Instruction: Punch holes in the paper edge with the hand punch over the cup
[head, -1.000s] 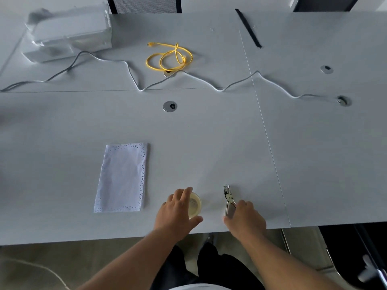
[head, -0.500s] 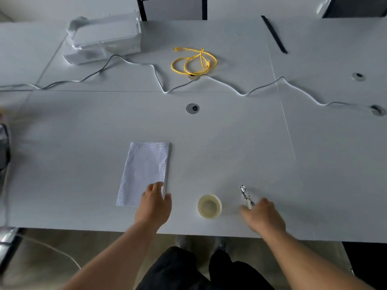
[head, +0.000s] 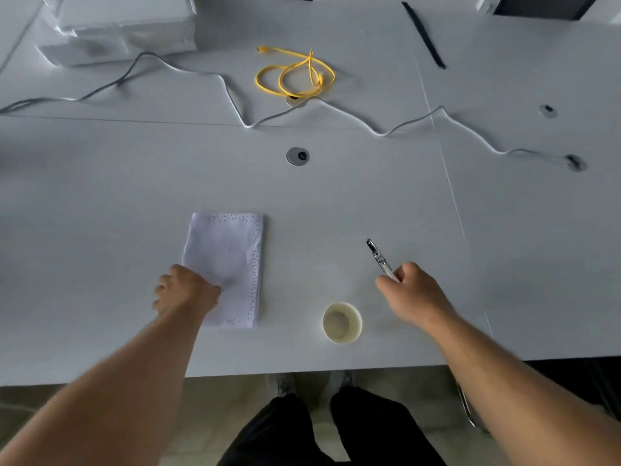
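A folded white paper lies flat on the table, with rows of small holes along its far and right edges. My left hand rests on its near left corner, fingers curled on the sheet. A small pale yellow cup stands upright near the table's front edge, between my hands and touched by neither. My right hand is closed around the handles of the metal hand punch, whose jaws point away from me, above and to the right of the cup.
A yellow coiled cable and a long grey cable lie farther back on the white table. A white wrapped box sits at the back left, a black strip at the back right. Round metal grommets dot the surface.
My left hand left the cup, moved left and now lies on the paper's near corner. My right hand has closed on the punch and lifted it forward.
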`<act>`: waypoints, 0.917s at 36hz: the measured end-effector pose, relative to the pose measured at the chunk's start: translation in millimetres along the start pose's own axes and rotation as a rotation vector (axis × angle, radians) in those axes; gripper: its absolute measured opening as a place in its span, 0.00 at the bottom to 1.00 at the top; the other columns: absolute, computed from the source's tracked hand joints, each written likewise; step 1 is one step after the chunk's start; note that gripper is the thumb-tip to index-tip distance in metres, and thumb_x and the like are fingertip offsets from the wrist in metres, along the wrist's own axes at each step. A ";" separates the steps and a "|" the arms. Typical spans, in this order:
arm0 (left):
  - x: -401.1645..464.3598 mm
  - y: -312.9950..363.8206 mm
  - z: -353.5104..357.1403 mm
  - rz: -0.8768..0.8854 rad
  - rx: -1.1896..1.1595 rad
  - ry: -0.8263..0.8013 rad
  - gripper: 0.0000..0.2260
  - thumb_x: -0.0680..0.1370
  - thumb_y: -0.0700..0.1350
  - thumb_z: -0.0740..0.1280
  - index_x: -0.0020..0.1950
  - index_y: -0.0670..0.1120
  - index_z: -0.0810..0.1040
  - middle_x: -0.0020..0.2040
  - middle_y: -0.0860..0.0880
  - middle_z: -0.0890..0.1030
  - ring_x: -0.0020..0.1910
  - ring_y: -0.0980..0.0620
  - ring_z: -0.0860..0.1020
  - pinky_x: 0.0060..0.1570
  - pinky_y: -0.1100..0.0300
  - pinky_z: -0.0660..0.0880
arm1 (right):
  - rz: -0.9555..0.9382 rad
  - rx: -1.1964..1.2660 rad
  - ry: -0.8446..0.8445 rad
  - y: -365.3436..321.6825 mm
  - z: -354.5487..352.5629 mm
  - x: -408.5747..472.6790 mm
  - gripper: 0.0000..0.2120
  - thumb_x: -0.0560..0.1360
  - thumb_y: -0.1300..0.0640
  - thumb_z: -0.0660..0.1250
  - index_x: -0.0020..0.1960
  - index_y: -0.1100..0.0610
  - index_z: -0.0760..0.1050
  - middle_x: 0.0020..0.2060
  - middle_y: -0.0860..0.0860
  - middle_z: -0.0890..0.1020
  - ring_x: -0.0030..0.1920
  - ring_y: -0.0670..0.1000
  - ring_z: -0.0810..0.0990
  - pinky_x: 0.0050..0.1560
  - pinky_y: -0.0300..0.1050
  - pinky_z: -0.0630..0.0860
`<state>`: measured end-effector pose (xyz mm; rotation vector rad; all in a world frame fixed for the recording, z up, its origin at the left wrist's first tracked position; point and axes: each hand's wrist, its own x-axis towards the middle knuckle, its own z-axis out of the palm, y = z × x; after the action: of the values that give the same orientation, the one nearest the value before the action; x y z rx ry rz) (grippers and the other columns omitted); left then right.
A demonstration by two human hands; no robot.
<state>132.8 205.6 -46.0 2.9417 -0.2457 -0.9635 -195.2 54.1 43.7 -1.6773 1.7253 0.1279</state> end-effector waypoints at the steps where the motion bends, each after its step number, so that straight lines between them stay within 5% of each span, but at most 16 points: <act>1: 6.0 1.5 -2.8 -0.017 -0.055 -0.030 0.40 0.68 0.52 0.81 0.73 0.39 0.66 0.69 0.37 0.75 0.70 0.34 0.75 0.67 0.41 0.73 | -0.004 0.007 -0.001 -2.6 0.2 -0.8 0.15 0.67 0.42 0.62 0.41 0.54 0.70 0.36 0.51 0.79 0.37 0.54 0.78 0.37 0.48 0.72; 3: 14.2 1.1 -6.9 -0.004 -0.184 -0.109 0.38 0.67 0.47 0.82 0.72 0.37 0.69 0.64 0.36 0.79 0.63 0.35 0.80 0.60 0.45 0.77 | -0.016 0.014 -0.010 -8.0 2.5 -0.9 0.14 0.67 0.42 0.63 0.41 0.53 0.71 0.37 0.51 0.80 0.37 0.54 0.78 0.38 0.48 0.73; 7: 13.7 -2.5 -7.1 0.164 -0.294 -0.058 0.12 0.74 0.43 0.75 0.54 0.37 0.82 0.48 0.38 0.84 0.49 0.36 0.82 0.48 0.49 0.78 | -0.044 0.064 -0.054 -15.8 7.4 5.1 0.12 0.69 0.45 0.64 0.44 0.54 0.72 0.37 0.50 0.80 0.38 0.54 0.78 0.39 0.48 0.72; 11: -7.9 9.3 -9.3 0.301 -0.584 0.029 0.07 0.75 0.46 0.71 0.42 0.43 0.79 0.39 0.43 0.81 0.41 0.39 0.80 0.39 0.47 0.77 | -0.093 0.164 -0.141 -20.4 14.7 20.0 0.11 0.70 0.50 0.64 0.47 0.56 0.75 0.36 0.51 0.79 0.40 0.60 0.81 0.39 0.47 0.73; 16: -37.5 41.9 -11.3 0.449 -0.892 0.023 0.13 0.68 0.57 0.72 0.46 0.51 0.83 0.46 0.37 0.87 0.41 0.41 0.84 0.44 0.33 0.83 | -0.206 0.421 -0.236 -42.6 24.8 44.9 0.06 0.75 0.57 0.68 0.51 0.54 0.76 0.39 0.51 0.81 0.38 0.51 0.79 0.37 0.46 0.73; 19: -52.8 66.2 -1.5 0.541 -1.020 -0.005 0.09 0.70 0.53 0.73 0.44 0.50 0.83 0.42 0.44 0.87 0.40 0.44 0.83 0.44 0.39 0.84 | -0.304 0.575 -0.250 -53.7 34.1 58.8 0.11 0.76 0.56 0.70 0.55 0.61 0.75 0.43 0.54 0.83 0.41 0.51 0.81 0.40 0.49 0.77; 23: -56.3 86.5 24.2 0.624 -1.164 -0.022 0.04 0.74 0.46 0.75 0.44 0.47 0.83 0.36 0.53 0.86 0.36 0.50 0.82 0.39 0.52 0.81 | -0.396 0.680 -0.129 -58.7 47.3 69.6 0.10 0.74 0.57 0.72 0.50 0.61 0.76 0.33 0.48 0.78 0.34 0.48 0.76 0.39 0.48 0.76; 27: -53.5 92.6 45.6 0.712 -1.276 -0.050 0.03 0.76 0.42 0.77 0.49 0.46 0.85 0.43 0.49 0.89 0.41 0.49 0.86 0.45 0.51 0.83 | -0.507 0.637 0.062 -51.9 58.5 76.7 0.07 0.73 0.59 0.71 0.42 0.52 0.73 0.29 0.45 0.72 0.28 0.45 0.69 0.32 0.41 0.67; 33: -57.7 85.0 51.8 0.916 -1.315 0.004 0.08 0.77 0.43 0.77 0.55 0.42 0.86 0.49 0.44 0.90 0.45 0.46 0.88 0.49 0.48 0.85 | -0.689 0.670 0.222 -40.6 55.6 68.5 0.09 0.73 0.62 0.70 0.44 0.49 0.75 0.32 0.44 0.75 0.32 0.48 0.73 0.36 0.44 0.70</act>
<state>44.6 131.7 -47.0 1.3737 -0.5819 -0.5647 -128.6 20.4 -18.4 -1.6757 1.0494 -0.8796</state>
